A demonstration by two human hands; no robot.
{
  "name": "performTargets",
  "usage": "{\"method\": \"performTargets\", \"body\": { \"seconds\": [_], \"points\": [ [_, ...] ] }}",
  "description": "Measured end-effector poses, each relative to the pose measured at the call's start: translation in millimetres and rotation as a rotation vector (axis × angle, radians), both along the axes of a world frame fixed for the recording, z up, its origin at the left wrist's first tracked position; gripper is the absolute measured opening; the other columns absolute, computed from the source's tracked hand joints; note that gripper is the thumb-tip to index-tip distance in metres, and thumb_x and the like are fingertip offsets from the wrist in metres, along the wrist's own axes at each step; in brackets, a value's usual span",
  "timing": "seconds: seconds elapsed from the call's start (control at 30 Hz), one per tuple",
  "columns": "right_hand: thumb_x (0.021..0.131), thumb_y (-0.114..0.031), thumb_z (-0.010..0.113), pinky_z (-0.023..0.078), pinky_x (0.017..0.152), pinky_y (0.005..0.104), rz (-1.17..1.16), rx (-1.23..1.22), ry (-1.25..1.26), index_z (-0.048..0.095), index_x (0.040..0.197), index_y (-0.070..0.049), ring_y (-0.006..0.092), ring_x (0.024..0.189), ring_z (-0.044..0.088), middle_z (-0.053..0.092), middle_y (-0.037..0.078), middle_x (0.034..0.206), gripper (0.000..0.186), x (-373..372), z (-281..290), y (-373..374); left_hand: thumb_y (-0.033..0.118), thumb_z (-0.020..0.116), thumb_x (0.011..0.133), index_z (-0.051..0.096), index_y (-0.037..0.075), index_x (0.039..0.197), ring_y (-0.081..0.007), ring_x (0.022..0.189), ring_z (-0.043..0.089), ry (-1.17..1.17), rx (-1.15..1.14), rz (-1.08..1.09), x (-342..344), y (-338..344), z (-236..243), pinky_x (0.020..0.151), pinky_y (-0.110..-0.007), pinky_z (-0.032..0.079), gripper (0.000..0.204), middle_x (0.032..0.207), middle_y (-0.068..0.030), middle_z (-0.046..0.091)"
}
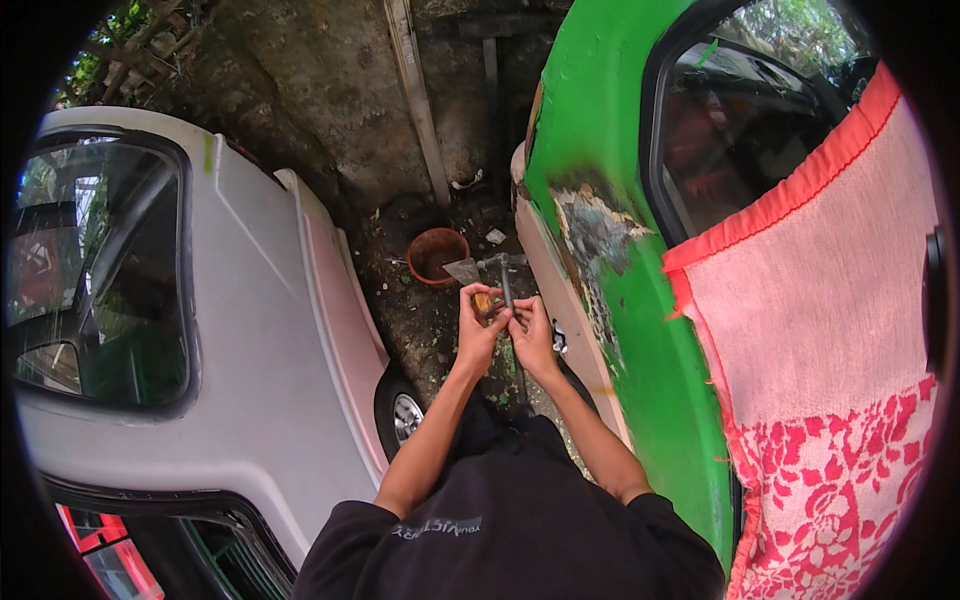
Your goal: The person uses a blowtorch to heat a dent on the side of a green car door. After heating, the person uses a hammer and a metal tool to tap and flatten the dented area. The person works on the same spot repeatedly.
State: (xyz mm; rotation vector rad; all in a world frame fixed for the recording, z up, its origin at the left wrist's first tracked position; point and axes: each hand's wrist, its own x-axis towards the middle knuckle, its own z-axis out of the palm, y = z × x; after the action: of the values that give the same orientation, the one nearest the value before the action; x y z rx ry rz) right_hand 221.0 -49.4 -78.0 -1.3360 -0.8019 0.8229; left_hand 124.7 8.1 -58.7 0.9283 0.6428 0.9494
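In front of my body, both hands are close together in the gap between two vehicles. My left hand [479,335] is closed round the yellowish wooden handle of a scraper [462,271]. The flat metal blade of that scraper points up and to the left. My right hand [533,335] grips the dark shaft of a hammer [507,285], its fingertips pinched on it. The hammer's head is at the top, beside the scraper blade. My left fingertips come right up to the shaft; whether they press on it, I cannot tell.
A white vehicle [260,290] fills the left side. On the right stands a green vehicle [660,400] with a peeled, bare patch [597,232]; a pink towel with red flowers [800,330] drapes over it. Ahead lie a reddish-brown basin [437,256] and a plank [418,95] against the wall.
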Motion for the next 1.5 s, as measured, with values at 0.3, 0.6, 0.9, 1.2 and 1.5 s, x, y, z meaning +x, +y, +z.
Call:
{"method": "performTargets", "body": {
  "seconds": [0.3,0.6,0.9,1.2,1.5],
  "points": [
    [0.101,-0.006,0.051,0.054,0.089,0.0318,0.133,-0.155,0.406,0.053,0.123,0.001,0.0185,0.106,0.063,0.063,0.013,0.115,0.023,-5,0,17,-0.016,0.056,0.087,0.044,0.011,0.116,-0.0132,0.104,0.053,0.183,0.173,0.037,-2,24,-23,0.091,-0.029,0.046,0.042,0.118,-0.0051,0.056],
    [0.097,-0.029,0.065,0.058,0.056,0.0311,0.133,-0.351,-0.341,0.063,0.113,0.005,0.0183,0.064,0.069,0.069,0.013,0.081,0.038,0,41,50,-0.014,0.052,0.080,0.048,0.010,0.118,-0.0173,0.088,0.059,0.518,0.276,0.003,-12,55,-6,0.076,-0.032,0.049,0.045,0.097,-0.0108,0.061],
    [0.091,-0.019,0.072,0.053,0.048,0.0254,0.194,-0.342,0.262,0.062,0.102,0.006,0.0130,0.057,0.063,0.065,0.009,0.078,0.029,5,34,97,-0.018,0.048,0.073,0.054,0.007,0.115,-0.0253,0.096,0.064,0.560,0.474,-0.067,-22,93,7,0.083,-0.033,0.049,0.049,0.101,-0.0153,0.063],
    [0.088,-0.014,0.072,0.050,0.058,0.0257,0.297,-0.416,0.404,0.065,0.104,0.000,0.0094,0.067,0.056,0.060,0.000,0.079,0.022,16,24,118,-0.021,0.047,0.069,0.052,0.010,0.123,-0.0327,0.099,0.065,0.614,0.632,-0.089,-26,111,11,0.082,-0.034,0.050,0.063,0.104,-0.0174,0.062],
    [0.091,-0.008,0.062,0.055,0.060,0.0274,0.307,-0.272,0.399,0.051,0.097,-0.002,0.0145,0.072,0.065,0.062,0.009,0.089,0.014,5,43,118,-0.018,0.052,0.083,0.023,0.017,0.139,-0.0377,0.094,0.069,0.599,0.547,-0.008,-42,111,-8,0.079,-0.038,0.052,0.071,0.100,-0.0237,0.065]
  ]
}}
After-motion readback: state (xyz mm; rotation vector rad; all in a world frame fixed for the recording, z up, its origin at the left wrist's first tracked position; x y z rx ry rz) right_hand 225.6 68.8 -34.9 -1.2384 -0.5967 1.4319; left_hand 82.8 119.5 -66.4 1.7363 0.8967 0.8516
